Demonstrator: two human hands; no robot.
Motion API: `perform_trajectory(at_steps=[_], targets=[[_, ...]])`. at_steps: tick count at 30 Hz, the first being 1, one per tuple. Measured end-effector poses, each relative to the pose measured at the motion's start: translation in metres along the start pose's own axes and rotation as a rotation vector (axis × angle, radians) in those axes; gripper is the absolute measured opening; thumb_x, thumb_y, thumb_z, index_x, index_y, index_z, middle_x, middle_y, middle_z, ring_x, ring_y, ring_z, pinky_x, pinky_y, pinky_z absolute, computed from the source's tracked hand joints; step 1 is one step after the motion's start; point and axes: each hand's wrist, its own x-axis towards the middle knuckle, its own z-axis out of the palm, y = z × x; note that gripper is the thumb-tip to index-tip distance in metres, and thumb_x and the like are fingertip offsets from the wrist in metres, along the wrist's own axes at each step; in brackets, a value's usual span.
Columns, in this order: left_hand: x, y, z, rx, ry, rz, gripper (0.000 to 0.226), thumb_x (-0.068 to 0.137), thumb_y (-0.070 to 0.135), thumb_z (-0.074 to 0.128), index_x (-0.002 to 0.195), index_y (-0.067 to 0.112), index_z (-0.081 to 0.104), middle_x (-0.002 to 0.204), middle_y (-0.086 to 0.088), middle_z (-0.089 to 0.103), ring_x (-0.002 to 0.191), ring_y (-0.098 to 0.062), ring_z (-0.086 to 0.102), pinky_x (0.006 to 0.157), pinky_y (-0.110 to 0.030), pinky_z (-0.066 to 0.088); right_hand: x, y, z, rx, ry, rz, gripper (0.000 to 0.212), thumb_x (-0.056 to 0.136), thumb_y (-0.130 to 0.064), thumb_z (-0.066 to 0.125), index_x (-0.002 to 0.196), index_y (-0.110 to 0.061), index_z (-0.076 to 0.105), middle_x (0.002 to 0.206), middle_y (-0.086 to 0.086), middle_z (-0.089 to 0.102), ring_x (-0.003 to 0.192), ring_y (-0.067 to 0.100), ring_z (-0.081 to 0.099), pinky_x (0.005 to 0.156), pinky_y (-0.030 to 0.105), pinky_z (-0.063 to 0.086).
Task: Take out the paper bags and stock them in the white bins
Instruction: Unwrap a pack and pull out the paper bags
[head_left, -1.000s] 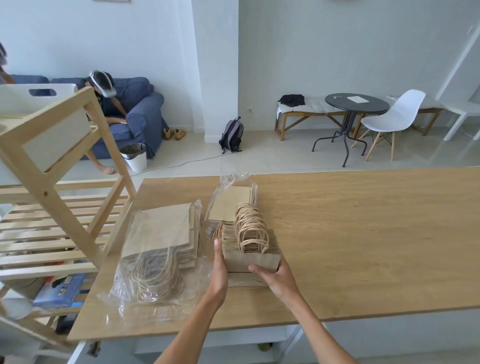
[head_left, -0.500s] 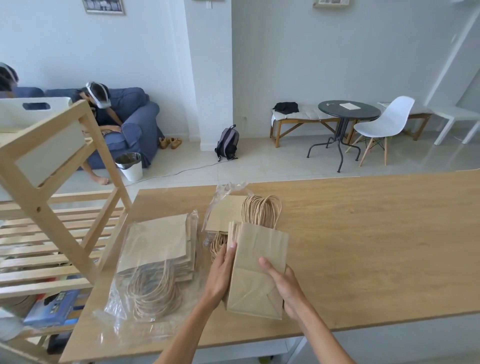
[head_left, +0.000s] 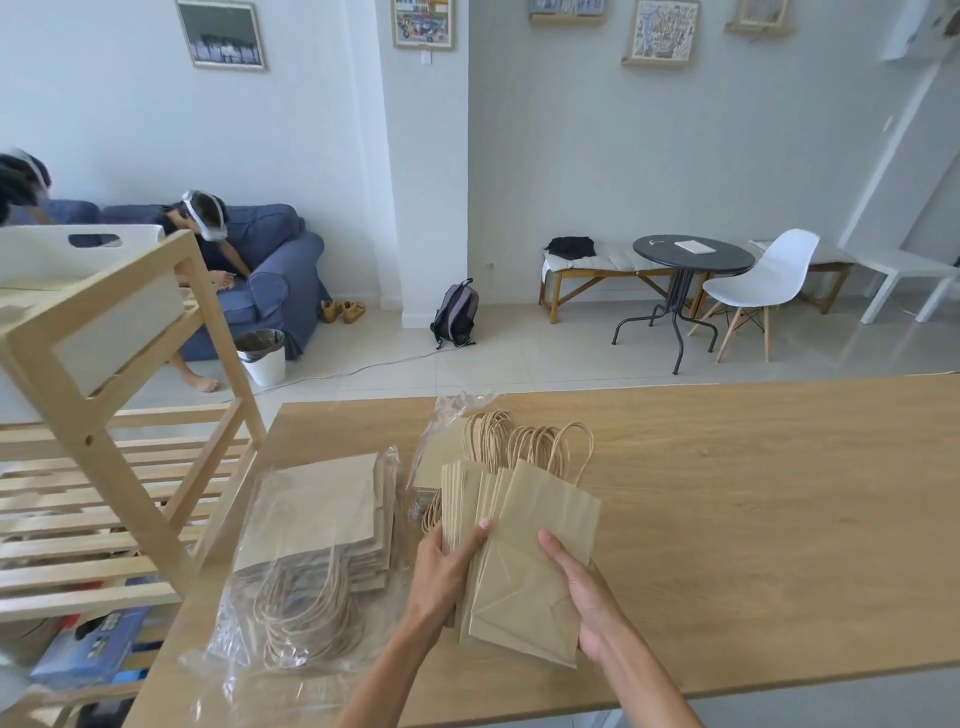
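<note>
Brown paper bags (head_left: 524, 561) sit low centre, clamped between left hand (head_left: 447, 571) and right hand (head_left: 582, 592); square them, then carry to the white bin (head_left: 78, 254), upper left, seemingly empty.

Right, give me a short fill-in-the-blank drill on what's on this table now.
1. Both hands, left hand and right hand, hold a fanned stack of paper bags with the handles pointing ____ from the person.
2. The second pack of bags lies inside clear ____.
3. The white bin sits on the ____ shelf rack.

Missing: away; plastic; wooden
</note>
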Motion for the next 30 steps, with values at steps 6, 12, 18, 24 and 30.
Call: perform_trajectory(at_steps=[6, 12, 18, 24, 30], targets=[[0.000, 0.000, -0.007, -0.013, 0.063, 0.003, 0.049, 0.076, 0.071, 0.071, 0.116, 0.046, 0.057, 0.107, 0.020, 0.074, 0.102, 0.002, 0.069, 0.085, -0.020, 0.050, 0.003, -0.005, -0.004, -0.016, 0.078, -0.079, 0.082, 0.052, -0.052, 0.096, 0.121, -0.015, 0.072, 0.108, 0.011, 0.080, 0.098, 0.030, 0.078, 0.083, 0.044, 0.061], [0.001, -0.002, -0.008, -0.067, 0.007, -0.074, 0.105, 0.061, 0.069, 0.080, 0.150, 0.031, 0.040, 0.138, 0.007, 0.061, 0.127, -0.015, 0.060, 0.110, -0.048, 0.045, 0.005, -0.006, -0.004, 0.066, 0.162, -0.034, 0.071, 0.061, -0.049, 0.091, 0.120, -0.014, 0.073, 0.107, 0.014, 0.080, 0.101, 0.035, 0.076, 0.084, 0.051, 0.062], [-0.002, -0.001, -0.002, -0.197, -0.008, -0.136, 0.103, 0.052, 0.057, 0.091, 0.141, 0.026, 0.048, 0.127, -0.008, 0.071, 0.121, -0.031, 0.066, 0.107, -0.061, 0.046, 0.003, -0.012, -0.004, 0.098, 0.184, -0.027, 0.062, 0.068, -0.043, 0.089, 0.120, -0.013, 0.073, 0.104, 0.013, 0.081, 0.098, 0.033, 0.077, 0.072, 0.040, 0.063], [0.003, -0.005, -0.003, -0.150, -0.062, -0.109, 0.082, 0.060, 0.037, 0.092, 0.130, 0.008, 0.060, 0.112, -0.014, 0.078, 0.106, -0.032, 0.074, 0.102, -0.056, 0.053, 0.006, -0.012, -0.010, 0.125, 0.219, -0.008, 0.059, 0.072, -0.043, 0.087, 0.120, -0.013, 0.072, 0.106, 0.016, 0.080, 0.100, 0.036, 0.075, 0.080, 0.048, 0.062], [0.007, -0.008, -0.011, -0.208, -0.072, -0.190, 0.063, 0.079, 0.030, 0.086, 0.129, 0.000, 0.062, 0.114, -0.022, 0.075, 0.106, -0.038, 0.073, 0.099, -0.056, 0.055, 0.012, -0.018, -0.015, 0.170, 0.262, 0.033, 0.054, 0.074, -0.039, 0.088, 0.118, -0.013, 0.073, 0.106, 0.016, 0.080, 0.101, 0.037, 0.075, 0.089, 0.058, 0.059]])
